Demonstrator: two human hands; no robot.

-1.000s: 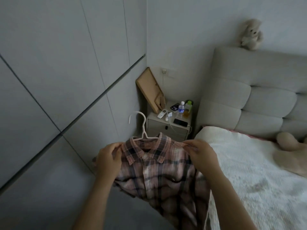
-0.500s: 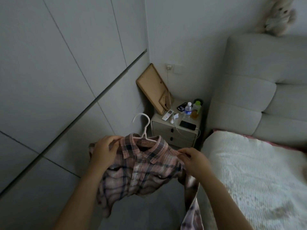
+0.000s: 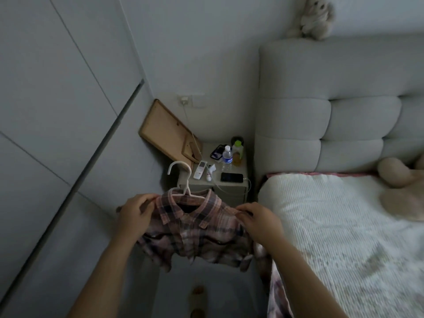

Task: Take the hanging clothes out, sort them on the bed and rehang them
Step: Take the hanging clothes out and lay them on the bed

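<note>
Your left hand and right hand each pinch a shoulder of the pink plaid shirt on its white hanger, held above the floor betw. wardrobe doors & bed. Water bottle label unreadable on the nightstand.

Shirt on hanger, held btwn left hand & right hand. Nightstand behind shirt, bed right of it, wardrobe left; phone & bottle on nightstand.
</note>
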